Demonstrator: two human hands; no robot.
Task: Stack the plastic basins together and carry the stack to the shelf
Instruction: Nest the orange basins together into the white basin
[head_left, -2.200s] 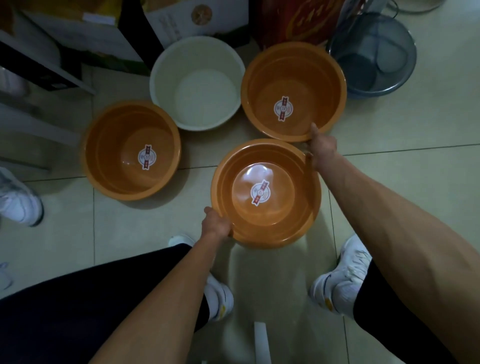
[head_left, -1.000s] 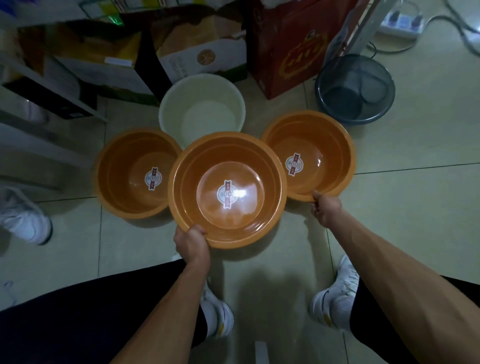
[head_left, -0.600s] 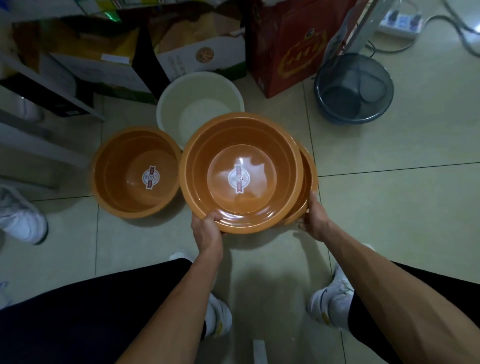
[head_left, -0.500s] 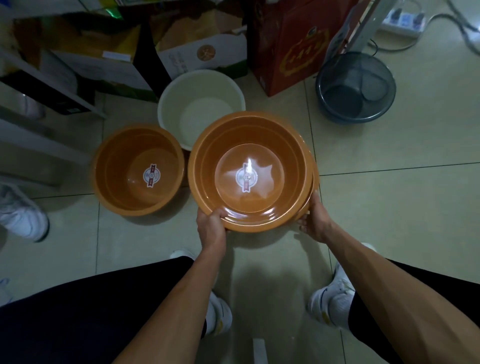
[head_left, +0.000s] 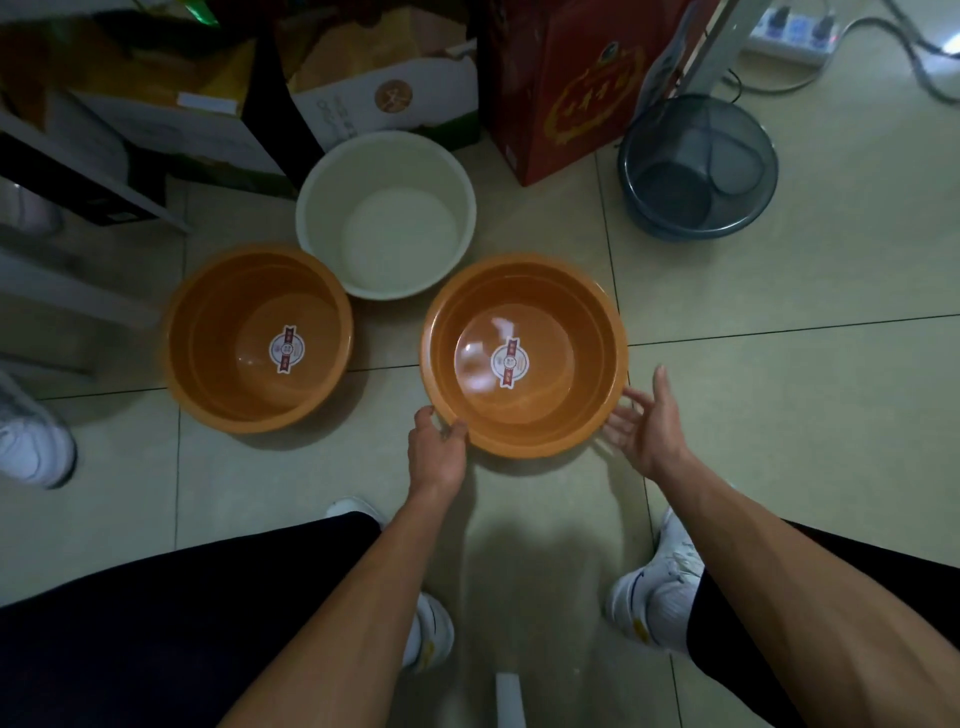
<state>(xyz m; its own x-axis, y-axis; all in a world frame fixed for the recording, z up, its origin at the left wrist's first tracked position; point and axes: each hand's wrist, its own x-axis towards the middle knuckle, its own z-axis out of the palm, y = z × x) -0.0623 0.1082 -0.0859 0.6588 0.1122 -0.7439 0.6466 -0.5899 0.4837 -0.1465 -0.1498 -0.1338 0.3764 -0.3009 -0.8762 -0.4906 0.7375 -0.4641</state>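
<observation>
Dim indoor light, wide-angle view — colours muted and grain heavy.

The pale glossy floor tiles (head_left: 779, 415) were lit most strongly at the upper right, while the stacked cardboard boxes (head_left: 218, 104) at the upper left sank into near-black shadow. Soft white glare patches sat on the shiny bottom of the orange round plastic basin nearest the hands (head_left: 550, 415) — light from overhead. A broad blurred shadow of the person fell on the tiles between the white sneakers (head_left: 654, 597). The open right hand (head_left: 649, 421) looked slightly smeared. Tile joints bowed and the forearms swelled toward the frame edges.
</observation>
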